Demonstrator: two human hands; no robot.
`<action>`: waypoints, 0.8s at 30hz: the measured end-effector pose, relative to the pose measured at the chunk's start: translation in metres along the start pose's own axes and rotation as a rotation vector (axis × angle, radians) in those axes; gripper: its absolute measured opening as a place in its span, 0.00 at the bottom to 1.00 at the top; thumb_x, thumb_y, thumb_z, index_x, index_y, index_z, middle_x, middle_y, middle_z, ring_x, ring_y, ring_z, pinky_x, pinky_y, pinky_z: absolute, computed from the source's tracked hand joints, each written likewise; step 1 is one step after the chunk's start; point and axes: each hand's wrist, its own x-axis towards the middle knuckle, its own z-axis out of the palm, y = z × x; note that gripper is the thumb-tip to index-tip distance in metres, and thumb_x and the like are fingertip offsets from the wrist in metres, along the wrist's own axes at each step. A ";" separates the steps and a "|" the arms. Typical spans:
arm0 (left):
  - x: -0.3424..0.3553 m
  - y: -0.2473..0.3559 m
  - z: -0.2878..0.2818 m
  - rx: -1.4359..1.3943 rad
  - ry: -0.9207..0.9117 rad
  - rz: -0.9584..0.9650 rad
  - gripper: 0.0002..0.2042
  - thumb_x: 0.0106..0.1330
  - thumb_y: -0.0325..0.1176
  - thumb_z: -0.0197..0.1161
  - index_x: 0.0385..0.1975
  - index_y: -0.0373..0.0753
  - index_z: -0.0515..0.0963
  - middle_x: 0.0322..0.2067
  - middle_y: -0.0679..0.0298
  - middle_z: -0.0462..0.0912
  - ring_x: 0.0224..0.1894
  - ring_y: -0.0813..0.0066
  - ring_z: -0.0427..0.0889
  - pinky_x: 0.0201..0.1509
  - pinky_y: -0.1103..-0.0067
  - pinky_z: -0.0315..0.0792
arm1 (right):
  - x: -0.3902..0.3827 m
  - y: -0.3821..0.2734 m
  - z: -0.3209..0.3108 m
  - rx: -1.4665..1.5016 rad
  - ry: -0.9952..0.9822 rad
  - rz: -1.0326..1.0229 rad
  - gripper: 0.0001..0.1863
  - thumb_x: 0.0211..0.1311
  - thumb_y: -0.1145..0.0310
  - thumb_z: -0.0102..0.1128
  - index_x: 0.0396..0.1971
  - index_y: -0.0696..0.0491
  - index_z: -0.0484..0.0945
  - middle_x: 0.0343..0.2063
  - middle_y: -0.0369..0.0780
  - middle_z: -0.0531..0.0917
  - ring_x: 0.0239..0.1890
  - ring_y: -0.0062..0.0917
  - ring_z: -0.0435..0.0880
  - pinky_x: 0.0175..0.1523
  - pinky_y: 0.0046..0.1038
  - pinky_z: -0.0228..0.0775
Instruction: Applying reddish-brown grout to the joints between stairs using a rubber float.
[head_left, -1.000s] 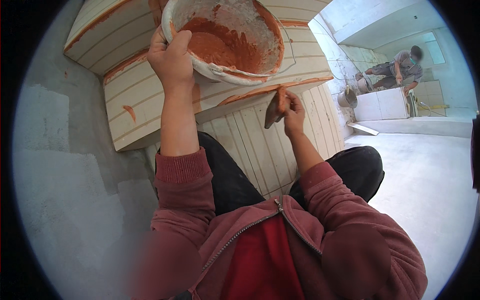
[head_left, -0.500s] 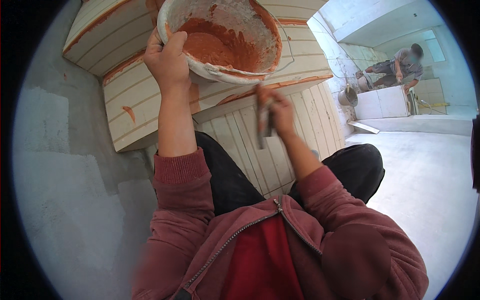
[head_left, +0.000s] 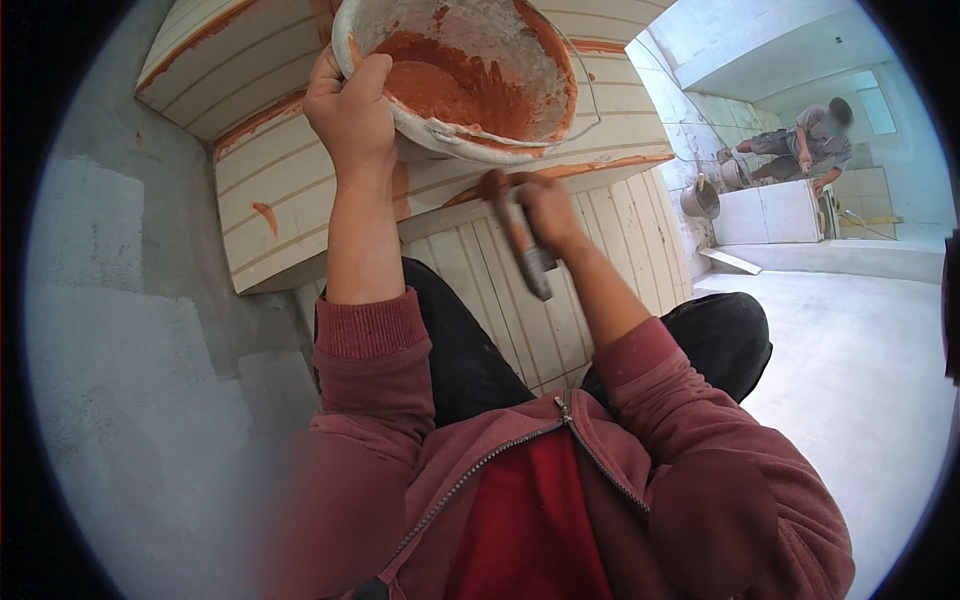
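Observation:
My left hand (head_left: 352, 115) grips the rim of a pale, crusted bucket (head_left: 455, 148), thumb over the inner edge. The bucket is tilted toward me at the steps. Thick orange grout (head_left: 455, 95) lies inside and streaks its walls. Just below the bucket, my right hand (head_left: 550, 212) is closed round a narrow trowel (head_left: 520, 240) with orange smears. Motion blurs the tool, so its exact blade shape is hard to make out. It points down and to the right, apart from the bucket.
Cream ribbed tile steps (head_left: 270, 180) have orange-filled joints and a stray smear. A grey plastered wall (head_left: 90, 330) stands at left. At far right, a person (head_left: 815, 140) works beside a tiled block (head_left: 765, 212), near another bucket (head_left: 700, 197) and a loose strip (head_left: 730, 261).
My right hand and the trowel have shifted left, and the trowel has gone from nearly upright to slanting. The left hand still grips the bucket; the whole view has shifted slightly.

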 end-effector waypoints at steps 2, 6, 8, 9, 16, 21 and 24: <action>-0.002 0.001 0.005 -0.026 -0.010 0.006 0.13 0.49 0.21 0.57 0.37 0.32 0.76 0.32 0.65 0.78 0.32 0.80 0.76 0.39 0.82 0.70 | -0.006 0.003 0.019 -0.097 -0.032 -0.153 0.17 0.49 0.71 0.43 0.35 0.60 0.80 0.36 0.49 0.80 0.39 0.35 0.79 0.47 0.31 0.68; 0.004 -0.001 -0.010 0.030 -0.039 0.027 0.13 0.50 0.22 0.58 0.39 0.32 0.76 0.33 0.66 0.78 0.33 0.81 0.75 0.40 0.83 0.70 | -0.038 0.003 0.032 0.184 -0.262 -0.051 0.17 0.46 0.72 0.46 0.37 0.58 0.79 0.34 0.48 0.79 0.39 0.36 0.78 0.45 0.30 0.68; 0.004 0.001 -0.012 0.028 -0.082 0.023 0.14 0.51 0.23 0.59 0.40 0.32 0.76 0.33 0.67 0.78 0.33 0.82 0.75 0.41 0.83 0.69 | -0.055 -0.001 0.026 0.476 -0.293 0.191 0.18 0.45 0.73 0.48 0.39 0.57 0.78 0.33 0.48 0.78 0.38 0.37 0.77 0.44 0.30 0.68; 0.003 0.003 -0.014 0.032 -0.077 0.022 0.14 0.51 0.23 0.59 0.40 0.32 0.76 0.33 0.67 0.78 0.33 0.82 0.75 0.41 0.83 0.69 | -0.061 -0.004 0.024 0.384 -0.206 0.110 0.21 0.43 0.74 0.50 0.42 0.56 0.77 0.34 0.47 0.76 0.38 0.38 0.76 0.44 0.31 0.68; 0.003 0.002 -0.018 0.060 -0.095 0.001 0.12 0.52 0.24 0.60 0.38 0.33 0.77 0.31 0.69 0.78 0.32 0.84 0.74 0.39 0.84 0.69 | -0.053 -0.019 0.051 -0.136 -0.034 -0.304 0.29 0.38 0.77 0.53 0.49 0.51 0.73 0.38 0.46 0.72 0.41 0.43 0.72 0.47 0.37 0.67; 0.002 0.005 -0.019 0.077 -0.086 0.017 0.09 0.51 0.24 0.60 0.34 0.34 0.77 0.28 0.71 0.77 0.31 0.85 0.72 0.37 0.84 0.68 | -0.058 -0.018 0.054 -0.216 -0.047 -0.321 0.28 0.38 0.78 0.52 0.48 0.51 0.73 0.38 0.46 0.72 0.41 0.42 0.72 0.47 0.38 0.67; 0.003 0.007 -0.018 0.034 -0.066 -0.002 0.08 0.51 0.23 0.60 0.33 0.35 0.77 0.28 0.71 0.77 0.30 0.86 0.72 0.37 0.84 0.68 | -0.048 -0.024 0.055 -0.276 -0.012 -0.352 0.28 0.38 0.78 0.52 0.47 0.51 0.74 0.38 0.45 0.72 0.41 0.41 0.72 0.47 0.37 0.67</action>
